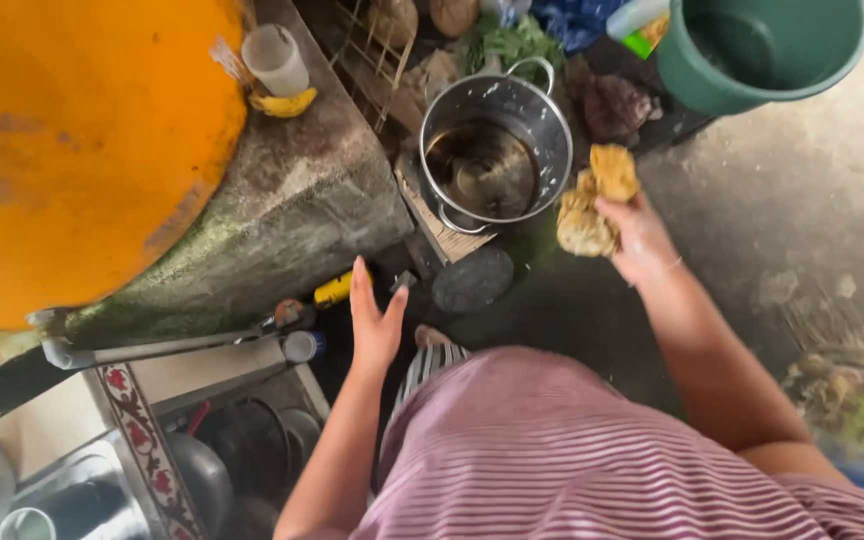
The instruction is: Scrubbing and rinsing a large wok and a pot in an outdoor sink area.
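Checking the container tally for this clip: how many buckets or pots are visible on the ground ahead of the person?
2: a steel pot on a board beside the right hand, and a green bucket at the top right. Others may be hidden beyond the frame.

Soft daylight, even, moderately bright. Orange tank (72, 140) strongly lit, slightly washed out. Glints on pot (495, 150) rim and inner wall. Dark shade on floor (572, 310) between pot and person, and under bench (152, 400) lower left. Mild softness throughout; wide-angle stretch at edges; striped cloth (572, 450) blurred near bottom.
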